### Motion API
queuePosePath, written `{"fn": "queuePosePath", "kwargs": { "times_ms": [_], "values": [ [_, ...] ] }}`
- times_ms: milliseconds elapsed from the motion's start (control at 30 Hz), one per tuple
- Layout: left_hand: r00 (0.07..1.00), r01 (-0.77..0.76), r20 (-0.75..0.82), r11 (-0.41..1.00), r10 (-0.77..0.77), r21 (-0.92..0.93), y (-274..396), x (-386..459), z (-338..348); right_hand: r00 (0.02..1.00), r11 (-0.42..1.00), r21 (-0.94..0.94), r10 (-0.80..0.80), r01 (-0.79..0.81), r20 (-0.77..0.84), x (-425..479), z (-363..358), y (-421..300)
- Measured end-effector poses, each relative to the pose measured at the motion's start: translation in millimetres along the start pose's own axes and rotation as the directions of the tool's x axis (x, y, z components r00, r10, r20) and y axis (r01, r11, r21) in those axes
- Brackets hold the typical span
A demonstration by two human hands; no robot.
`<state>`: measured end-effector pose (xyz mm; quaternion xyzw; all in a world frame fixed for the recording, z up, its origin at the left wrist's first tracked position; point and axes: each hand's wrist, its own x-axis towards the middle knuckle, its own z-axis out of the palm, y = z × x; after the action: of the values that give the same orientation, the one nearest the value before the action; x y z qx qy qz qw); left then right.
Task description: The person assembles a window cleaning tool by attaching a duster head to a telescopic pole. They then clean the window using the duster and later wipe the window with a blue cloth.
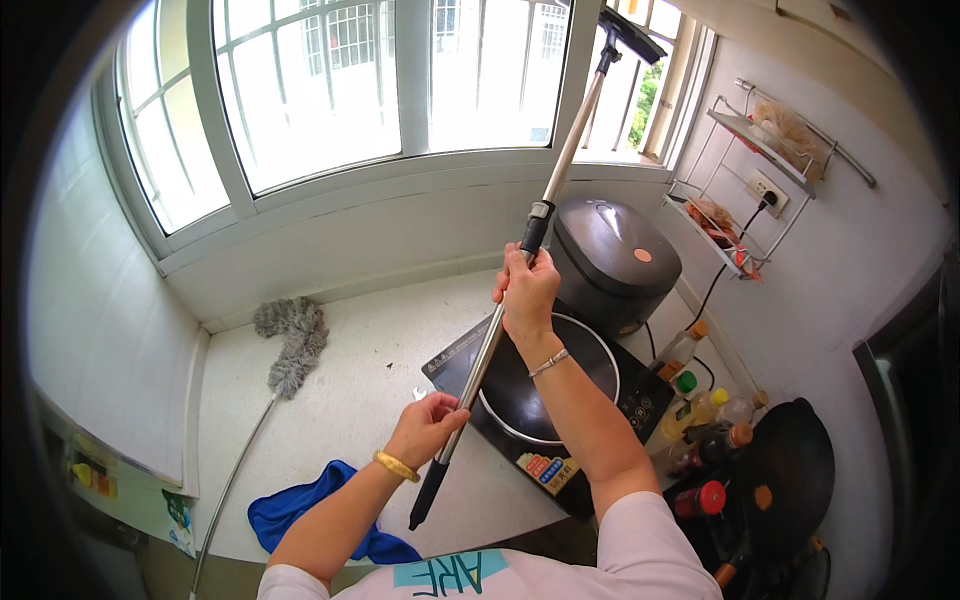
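Observation:
A telescopic window squeegee runs slantwise before me, its metal pole (480, 360) crossing over the induction cooktop (442, 360). My right hand (531, 292) grips the pole just below its black locking collar (537, 219). Lower down, the thumb and fingers of my left hand (429, 427) close around the pole, above the black end grip (430, 491). The black squeegee head (634, 37) is raised at the top right, in front of the window's right-hand opening (607, 112). Whether it touches the frame, I cannot tell.
A dark rice cooker (619, 255) stands behind the cooktop. Bottles (694, 412) and a black wok (795, 465) crowd the right side, below a wall rack (757, 150). A grey fluffy duster (294, 345), a blue cloth (300, 502) and a small wrench (419, 394) lie on the white counter (360, 360).

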<state>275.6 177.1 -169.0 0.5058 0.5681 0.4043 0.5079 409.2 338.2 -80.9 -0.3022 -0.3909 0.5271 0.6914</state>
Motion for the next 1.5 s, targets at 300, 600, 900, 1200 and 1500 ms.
{"fn": "queuePosePath", "kwargs": {
  "times_ms": [300,600,900,1200,1500],
  "values": [
    [0.927,-0.118,-0.346,0.988,0.144,0.096,19,26,-1,0.845,0.999,-0.028,0.029,-0.017,0.535,74,-11,-7],
    [0.931,-0.059,-0.355,0.995,0.083,0.076,25,28,-33,0.951,0.586,-0.751,-0.238,0.304,0.199,353,-92,1],
    [0.949,-0.021,-0.311,0.992,0.060,0.127,31,-2,-46,0.987,0.734,-0.662,-0.065,0.148,0.149,421,-76,16],
    [0.942,0.008,-0.334,0.997,0.017,0.075,37,-13,-51,0.992,0.805,-0.580,-0.084,0.125,0.098,413,-47,44],
    [0.944,-0.072,-0.310,0.987,0.114,0.144,37,10,-47,0.973,0.862,-0.489,-0.022,0.134,0.228,401,-15,84]
  ]
}}
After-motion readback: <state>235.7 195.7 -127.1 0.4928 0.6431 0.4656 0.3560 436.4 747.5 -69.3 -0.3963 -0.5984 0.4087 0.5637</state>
